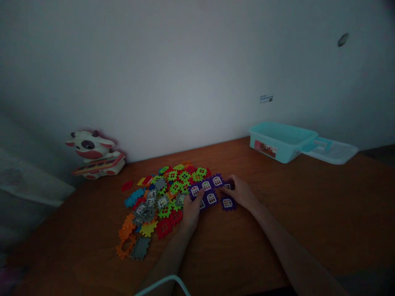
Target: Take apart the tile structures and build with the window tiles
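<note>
Joined panel may spring apart under uneven pressure

Head view: the left hand (191,209) clamps the joined purple panel (211,198), thumb on top, at the right edge of the heap of coloured pieces (175,188); the right hand (230,187) pinches a dark purple piece (227,186) beside it; pushing crookedly could pop joints; the fingers could nudge the loose window piece (227,203) nearby.
</note>
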The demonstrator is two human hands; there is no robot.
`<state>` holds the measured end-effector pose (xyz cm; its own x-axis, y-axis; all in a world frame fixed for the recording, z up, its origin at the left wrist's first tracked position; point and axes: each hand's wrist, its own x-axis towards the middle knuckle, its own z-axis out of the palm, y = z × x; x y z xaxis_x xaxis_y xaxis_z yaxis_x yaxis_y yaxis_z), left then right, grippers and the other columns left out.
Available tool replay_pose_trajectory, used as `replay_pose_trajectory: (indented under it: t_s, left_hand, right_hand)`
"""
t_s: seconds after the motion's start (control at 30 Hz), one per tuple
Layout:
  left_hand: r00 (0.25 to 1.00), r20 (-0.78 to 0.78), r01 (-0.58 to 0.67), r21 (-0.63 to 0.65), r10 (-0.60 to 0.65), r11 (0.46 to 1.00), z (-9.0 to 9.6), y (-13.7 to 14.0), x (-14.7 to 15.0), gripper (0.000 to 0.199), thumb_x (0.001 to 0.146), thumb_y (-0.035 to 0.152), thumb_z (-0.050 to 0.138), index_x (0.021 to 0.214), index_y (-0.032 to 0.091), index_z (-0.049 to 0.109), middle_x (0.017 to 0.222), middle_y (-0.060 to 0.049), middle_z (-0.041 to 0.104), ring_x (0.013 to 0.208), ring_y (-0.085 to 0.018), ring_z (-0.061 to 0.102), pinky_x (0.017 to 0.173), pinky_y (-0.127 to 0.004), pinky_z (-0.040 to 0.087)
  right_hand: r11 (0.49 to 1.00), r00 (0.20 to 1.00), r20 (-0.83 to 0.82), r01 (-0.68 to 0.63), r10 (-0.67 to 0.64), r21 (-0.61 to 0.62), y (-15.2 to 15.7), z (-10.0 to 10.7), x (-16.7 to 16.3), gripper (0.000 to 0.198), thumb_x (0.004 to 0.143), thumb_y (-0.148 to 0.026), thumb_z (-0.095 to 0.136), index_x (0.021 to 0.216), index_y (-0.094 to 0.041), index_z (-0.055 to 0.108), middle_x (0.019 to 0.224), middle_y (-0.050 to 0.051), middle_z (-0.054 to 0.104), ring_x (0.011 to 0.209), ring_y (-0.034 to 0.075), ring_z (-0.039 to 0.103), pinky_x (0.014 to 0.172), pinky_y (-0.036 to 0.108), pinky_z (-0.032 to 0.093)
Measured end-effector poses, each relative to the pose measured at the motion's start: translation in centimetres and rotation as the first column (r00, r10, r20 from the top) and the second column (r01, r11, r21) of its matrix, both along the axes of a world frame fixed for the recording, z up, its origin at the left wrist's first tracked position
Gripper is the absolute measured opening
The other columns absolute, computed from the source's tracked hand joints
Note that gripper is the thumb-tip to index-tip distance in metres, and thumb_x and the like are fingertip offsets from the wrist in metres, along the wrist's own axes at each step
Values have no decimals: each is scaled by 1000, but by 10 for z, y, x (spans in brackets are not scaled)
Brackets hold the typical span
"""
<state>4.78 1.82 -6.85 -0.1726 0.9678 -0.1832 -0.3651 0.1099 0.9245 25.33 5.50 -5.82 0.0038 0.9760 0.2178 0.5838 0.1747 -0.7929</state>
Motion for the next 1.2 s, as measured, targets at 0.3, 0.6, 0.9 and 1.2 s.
replay_pose_trajectory:
  t_s: [0.3,0.6,0.9,1.2]
  left_hand:
    - [959,248,-129,-47,137,991,28,-4,4,33,78,19,80,108,16,68,98,-9,78,89,-23,76,88,-38,60]
    - [923,340,-160,-92,182,983,39,-2,2,22,89,13,66,111,18,67,98,-7,78,81,-17,75,78,-30,62]
    - [923,346,-146,-94,169,985,35,-1,2,25,88,12,68,113,16,67,99,-9,78,84,-18,75,83,-31,61]
    - [924,316,-193,-100,215,976,34,1,2,25,88,11,68,113,15,66,99,-9,78,81,-17,75,81,-31,62]
  right_hand:
    - [991,902,-423,-121,86,-57,-8,15,-20,27,76,-47,74,89,-23,72,87,4,75,81,22,68,75,34,50]
    - [991,745,-667,-79,-13,-108,-10,20,-25,44,65,-47,84,100,-22,73,94,4,76,84,21,69,78,33,53]
    - [971,646,-763,-185,5,-150,-13,16,-29,37,66,-48,84,86,-20,70,83,3,73,76,19,69,66,29,53]
    - [962,572,-820,-206,-32,-181,-15,20,-32,47,61,-41,88,97,-25,65,86,-1,70,76,17,70,67,30,57]
